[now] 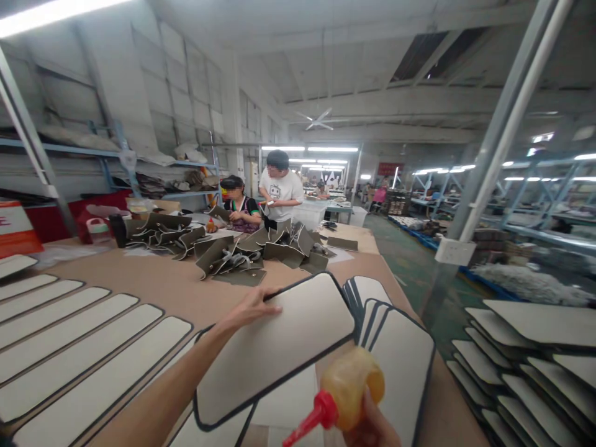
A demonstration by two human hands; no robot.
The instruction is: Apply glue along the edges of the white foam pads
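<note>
A: Main risk, as judged?
B: A drip. The bottle (351, 388) is tipped with its red nozzle (311, 419) pointing down and to the left, near the lower edge of the pale board (279, 347). A harder squeeze could spill the contents onto that face or the boards below. Contents not identified.
A: Other faults?
B: Slippage. The left hand (258, 307) has the pale board at its upper edge only, so weak purchase there could let it swing. Its right end lies right by the fanned boards (400, 360); a knock could disturb their spread. Touching or just apart: cannot tell.
A: State of the hands?
B: Left: pinching the upper edge, thumb over the pale face, other fingers partly hidden. Right hand (375, 428): wrapped about the bottle, thumb on the near side. Squeeze force cannot be told.
A: Position of the board relative to each hand?
B: It hangs tilted below and to the right of the left hand, above the table (186, 292). Relative to the right hand, it lies up and to the left, with the bottle between. Whether its lower edge rests on anything is unclear.
</note>
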